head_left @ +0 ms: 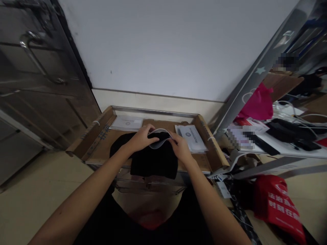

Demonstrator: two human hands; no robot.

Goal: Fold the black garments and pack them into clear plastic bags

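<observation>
Seen from above, a person's two bare hands work at a piece of black cloth (154,163) lying in front of their body, on a counter lined with cardboard (99,144). The left hand (141,137) is partly curled, gripping the left end of a pale-edged opening (156,147) at the top of the cloth, its thumb reaching across the gap. The right hand (181,147) pinches the right end between thumb and fingers. Between them the opening gapes, dark inside.

The cloth spreads to the left beneath the left forearm, and its lower edge hangs over the near side of the counter. A flat white packet (127,123) lies behind it on the left; another clear-wrapped packet (192,139), printed with a round logo, lies beside the right hand.

Behind is a pale wall (163,47). At left stands a metal door with a handle (42,64); at right, a pink bag (257,103) and, lower down, a red bag (278,204) with white lettering.
</observation>
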